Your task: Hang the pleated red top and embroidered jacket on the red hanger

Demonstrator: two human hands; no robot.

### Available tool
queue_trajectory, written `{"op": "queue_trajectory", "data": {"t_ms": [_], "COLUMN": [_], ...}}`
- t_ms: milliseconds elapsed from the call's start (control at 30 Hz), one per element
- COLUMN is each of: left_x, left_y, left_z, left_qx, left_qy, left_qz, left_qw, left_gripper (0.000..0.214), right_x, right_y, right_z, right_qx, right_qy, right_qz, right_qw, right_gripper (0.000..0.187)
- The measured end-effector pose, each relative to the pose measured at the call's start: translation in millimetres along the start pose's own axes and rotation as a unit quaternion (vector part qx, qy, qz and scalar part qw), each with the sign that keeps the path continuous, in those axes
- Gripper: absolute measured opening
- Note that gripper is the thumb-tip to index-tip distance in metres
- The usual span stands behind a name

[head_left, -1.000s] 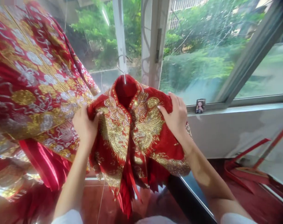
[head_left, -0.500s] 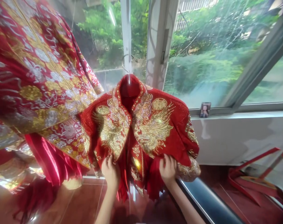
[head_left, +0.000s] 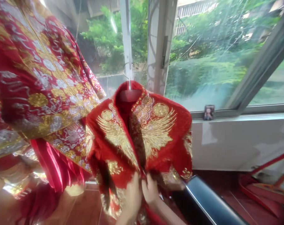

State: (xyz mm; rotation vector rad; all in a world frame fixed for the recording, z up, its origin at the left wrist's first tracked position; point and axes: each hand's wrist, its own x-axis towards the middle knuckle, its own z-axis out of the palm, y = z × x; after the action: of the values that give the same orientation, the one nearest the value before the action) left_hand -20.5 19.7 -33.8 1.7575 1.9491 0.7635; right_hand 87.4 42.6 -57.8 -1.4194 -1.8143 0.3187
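Observation:
A red jacket (head_left: 156, 131) with gold embroidered wings hangs on a wire hanger (head_left: 129, 82) in front of the window. My left hand (head_left: 132, 197) and my right hand (head_left: 151, 190) are close together at the bottom of the jacket's front opening. Both are closed on the two front edges of the cloth, pinching them near the centre seam. The hands are somewhat blurred. A larger red and gold embroidered garment (head_left: 36, 84) hangs at the left, partly overlapping the jacket's left shoulder.
A window frame (head_left: 254, 109) with glass panes runs behind, with greenery outside. A small photo card (head_left: 208, 112) stands on the sill. A dark, glossy edge (head_left: 209, 203) lies at lower right. Red rods (head_left: 268, 162) lean at far right. The floor (head_left: 85, 209) is red tile.
My hands went from the jacket's shoulders down to its lower hem, then came together at the centre front. The jacket's front panels now hang flatter and closer.

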Motion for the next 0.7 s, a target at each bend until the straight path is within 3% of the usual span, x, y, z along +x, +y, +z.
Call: {"op": "queue_trajectory", "data": {"t_ms": [67, 133, 167, 200, 267, 300, 333, 400, 467, 533, 600, 700], "left_x": [24.3, 41.3, 47.6, 53.7, 69.4, 80.0, 92.5, 120.0, 145.4, 164.5, 177.0, 189.2], "left_y": [15.1, 28.6, 36.9, 47.2, 75.0, 91.8, 109.4, 142.3, 166.2, 178.4, 181.0, 176.4], "left_z": [-32.0, -78.0, -104.7, -132.6, -187.8, -212.6, -234.1, -265.3, -282.3, -290.9, -297.5, -308.9], "left_qx": [0.081, 0.114, 0.105, 0.1, 0.133, 0.153, 0.172, 0.194, 0.205, 0.184, 0.132, 0.02], "left_qy": [-0.019, 0.02, 0.079, 0.169, 0.325, 0.369, 0.386, 0.345, 0.258, 0.212, 0.206, 0.159], "left_qz": [-0.019, 0.067, 0.137, 0.215, 0.357, 0.398, 0.408, 0.417, 0.416, 0.395, 0.373, 0.347], "left_qw": [0.996, 0.991, 0.982, 0.957, 0.865, 0.826, 0.809, 0.818, 0.848, 0.875, 0.895, 0.924], "left_gripper": [0.039, 0.034, 0.032, 0.028, 0.018, 0.02, 0.033, 0.06, 0.062, 0.042, 0.021, 0.019], "right_x": [29.3, 56.8, 71.2, 87.3, 127.5, 151.6, 177.1, 226.8, 266.1, 291.0, 304.7, 317.0], "right_y": [-11.4, -25.1, -33.0, -41.6, -59.8, -69.0, -77.9, -93.9, -106.4, -114.3, -117.1, -114.2], "right_z": [-16.2, -53.4, -78.0, -104.5, -156.8, -179.6, -198.6, -224.0, -234.8, -237.4, -238.2, -240.6], "right_qx": [-0.044, -0.039, -0.02, 0.0, -0.005, -0.022, -0.04, -0.069, -0.063, -0.03, 0.016, 0.124], "right_qy": [-0.125, -0.203, -0.173, -0.085, 0.105, 0.156, 0.18, 0.152, 0.066, 0.015, 0.014, -0.022], "right_qz": [-0.004, -0.058, -0.093, -0.141, -0.246, -0.281, -0.313, -0.352, -0.376, -0.369, -0.338, -0.271], "right_qw": [0.991, 0.977, 0.98, 0.986, 0.964, 0.947, 0.932, 0.921, 0.922, 0.929, 0.941, 0.954], "right_gripper": [0.035, 0.031, 0.031, 0.029, 0.031, 0.031, 0.035, 0.055, 0.062, 0.048, 0.03, 0.015]}}
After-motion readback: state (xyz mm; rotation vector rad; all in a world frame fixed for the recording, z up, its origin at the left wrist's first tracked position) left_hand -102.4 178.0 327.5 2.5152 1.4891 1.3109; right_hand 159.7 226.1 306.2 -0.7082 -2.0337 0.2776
